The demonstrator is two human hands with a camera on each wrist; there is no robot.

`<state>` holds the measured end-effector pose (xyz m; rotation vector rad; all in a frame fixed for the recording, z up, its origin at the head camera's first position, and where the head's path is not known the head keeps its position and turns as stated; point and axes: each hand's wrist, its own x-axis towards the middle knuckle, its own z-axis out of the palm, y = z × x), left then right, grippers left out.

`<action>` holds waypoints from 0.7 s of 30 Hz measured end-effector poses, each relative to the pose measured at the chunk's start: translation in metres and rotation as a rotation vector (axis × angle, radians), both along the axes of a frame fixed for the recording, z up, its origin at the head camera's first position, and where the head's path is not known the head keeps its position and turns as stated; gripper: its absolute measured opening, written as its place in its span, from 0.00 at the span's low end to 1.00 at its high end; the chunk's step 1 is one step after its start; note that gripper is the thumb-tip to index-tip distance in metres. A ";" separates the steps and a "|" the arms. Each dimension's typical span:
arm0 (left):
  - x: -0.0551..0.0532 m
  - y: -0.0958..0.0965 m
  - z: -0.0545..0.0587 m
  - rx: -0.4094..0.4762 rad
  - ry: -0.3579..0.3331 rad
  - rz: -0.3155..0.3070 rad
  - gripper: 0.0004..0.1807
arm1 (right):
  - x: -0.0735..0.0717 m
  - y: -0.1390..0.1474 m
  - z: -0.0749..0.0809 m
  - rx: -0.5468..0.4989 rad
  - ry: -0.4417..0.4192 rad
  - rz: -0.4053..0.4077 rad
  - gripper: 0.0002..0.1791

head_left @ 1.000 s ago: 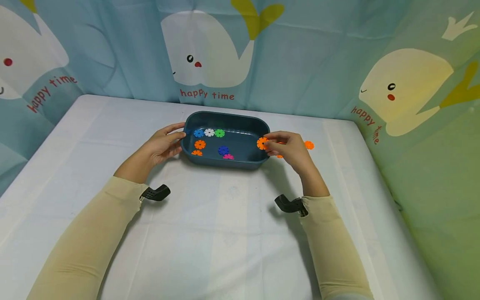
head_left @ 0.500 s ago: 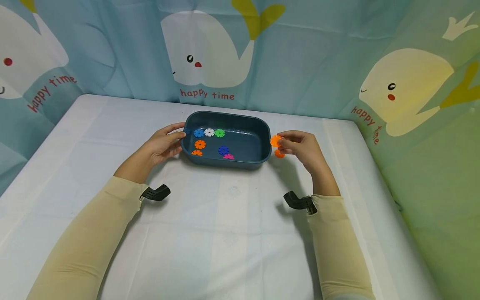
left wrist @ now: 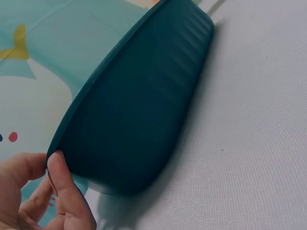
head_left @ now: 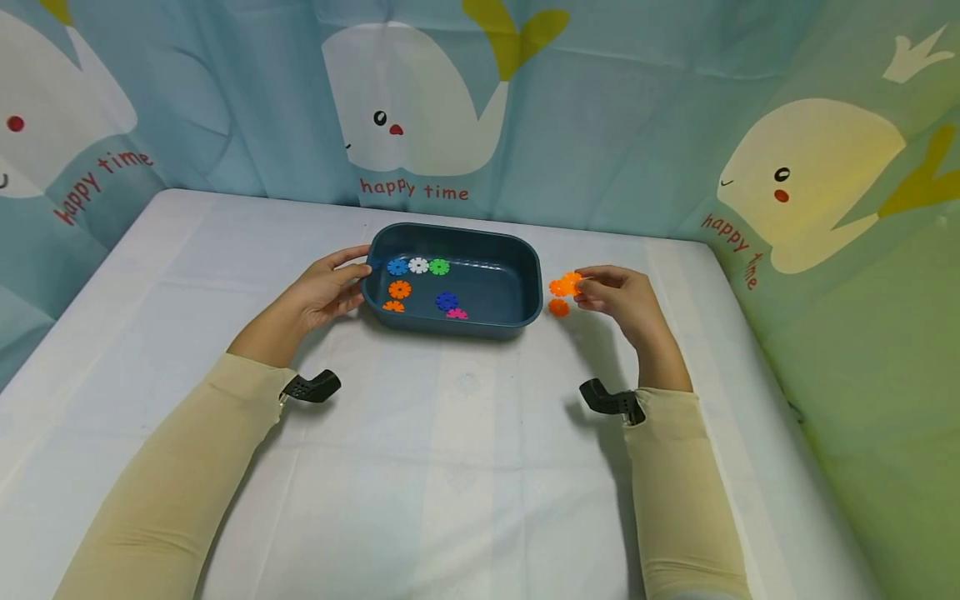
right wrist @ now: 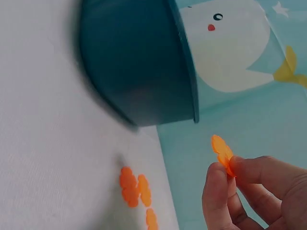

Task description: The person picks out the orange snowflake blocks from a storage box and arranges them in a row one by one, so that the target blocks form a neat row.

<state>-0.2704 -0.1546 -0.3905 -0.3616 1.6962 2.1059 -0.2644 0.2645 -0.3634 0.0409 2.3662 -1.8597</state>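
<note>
My left hand (head_left: 326, 287) pinches the left end of a dark teal plastic basin (head_left: 450, 327) between thumb and fingers, right at its rim. With thumb and fingertips, my right hand (head_left: 622, 300) holds an orange snowflake disc (right wrist: 222, 154) up off the table, to the right of the basin. Below it, loose orange snowflake discs (right wrist: 128, 186) lie on the tablecloth; in the head view the held disc partly overlaps one of them. Inside the basin, toward its left and middle, are a white disc (head_left: 418, 265), a green disc (head_left: 439, 267) and several others in blue, orange and pink.
A pale cloth covers the table (head_left: 450, 467). Hanging fabric with whale prints (head_left: 630, 125) stands close behind the basin and along the right side. Black wrist-worn camera mounts (head_left: 313, 386) stick out from both sleeves.
My right hand has moved rightward with the orange disc, from over the basin's right end to beside it, uncovering loose orange discs there. The left hand and the basin have stayed put.
</note>
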 end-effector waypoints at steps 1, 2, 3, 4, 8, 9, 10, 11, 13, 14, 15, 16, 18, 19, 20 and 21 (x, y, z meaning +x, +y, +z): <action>0.000 0.000 0.000 0.002 0.001 0.000 0.30 | -0.001 0.001 -0.001 0.007 -0.006 -0.002 0.22; 0.000 0.000 0.000 0.003 0.001 -0.001 0.30 | -0.002 0.003 -0.003 0.016 -0.012 -0.005 0.22; 0.000 0.000 0.000 0.003 0.001 -0.001 0.30 | -0.002 0.004 -0.003 0.021 -0.017 -0.008 0.22; 0.000 0.000 0.000 0.004 0.001 -0.001 0.30 | -0.002 0.005 -0.004 0.029 -0.020 -0.011 0.22; 0.000 0.000 0.000 0.003 0.004 -0.002 0.30 | -0.003 0.009 -0.009 0.034 -0.026 -0.028 0.22; 0.000 0.000 -0.001 0.004 0.005 -0.002 0.30 | -0.003 0.009 -0.009 0.031 -0.028 -0.032 0.22; 0.000 0.000 -0.001 0.007 0.005 -0.003 0.30 | -0.003 0.009 -0.011 0.029 -0.031 -0.036 0.22; 0.000 0.000 -0.001 0.008 0.006 -0.003 0.30 | -0.003 0.010 -0.011 0.033 -0.035 -0.042 0.21; 0.000 0.000 0.000 0.012 0.006 -0.003 0.30 | -0.004 0.011 -0.013 0.052 -0.043 -0.049 0.21; 0.000 0.000 0.000 0.016 0.005 -0.002 0.30 | -0.004 0.012 -0.014 0.060 -0.048 -0.052 0.21; 0.000 0.000 0.000 0.017 0.004 -0.001 0.30 | -0.004 0.013 -0.015 0.069 -0.053 -0.054 0.21; 0.000 0.000 0.000 0.017 0.004 0.001 0.30 | -0.004 0.014 -0.016 0.082 -0.057 -0.056 0.21; 0.000 0.000 0.000 0.014 0.003 0.005 0.30 | -0.005 0.015 -0.017 0.101 -0.068 -0.059 0.21; -0.001 0.000 0.000 0.014 0.002 0.007 0.30 | -0.005 0.016 -0.018 0.109 -0.074 -0.061 0.21; -0.001 0.000 0.000 0.016 0.000 0.008 0.30 | -0.005 0.016 -0.019 0.115 -0.081 -0.064 0.22; -0.001 0.000 0.000 0.010 0.001 0.011 0.30 | -0.005 0.017 -0.019 0.119 -0.086 -0.067 0.22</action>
